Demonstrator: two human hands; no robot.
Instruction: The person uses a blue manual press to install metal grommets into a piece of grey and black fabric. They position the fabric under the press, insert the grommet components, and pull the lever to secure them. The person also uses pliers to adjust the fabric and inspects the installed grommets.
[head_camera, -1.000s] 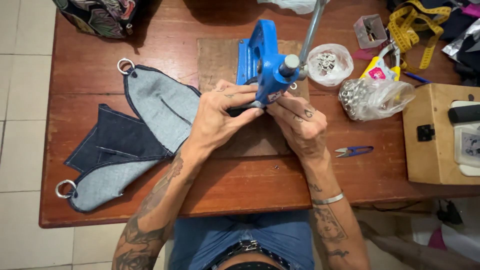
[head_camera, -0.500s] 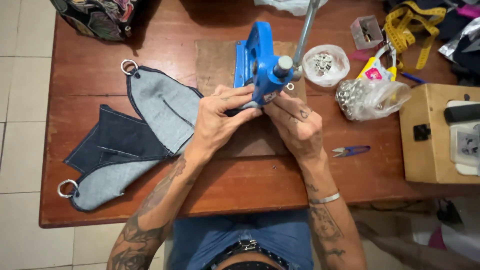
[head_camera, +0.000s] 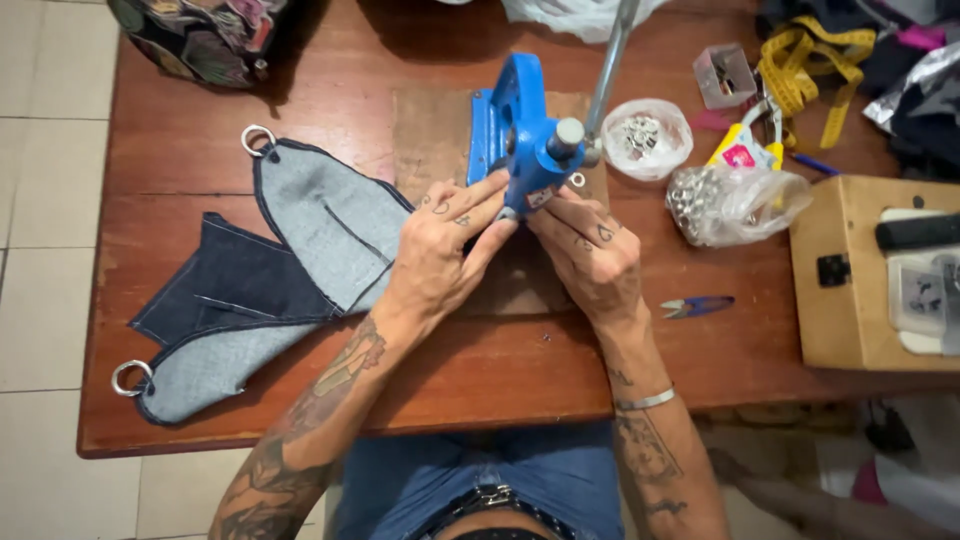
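Round clear tub (head_camera: 647, 137): filled with small metal fittings. Clear bag (head_camera: 735, 203): packed with silvery metal pieces, laid just beside the tub. Small square box (head_camera: 724, 74): contents too small to tell. Wooden worktop (head_camera: 480, 370): set over a pale tiled floor (head_camera: 40, 300); denim pieces (head_camera: 265, 275) with metal rings are spread at the left. Blue hand press (head_camera: 522, 135): stood on a board at mid-worktop. Left hand (head_camera: 445, 250) and right hand (head_camera: 585, 250): fingers are pinched together at the press base, touching it; what is grasped cannot be told.
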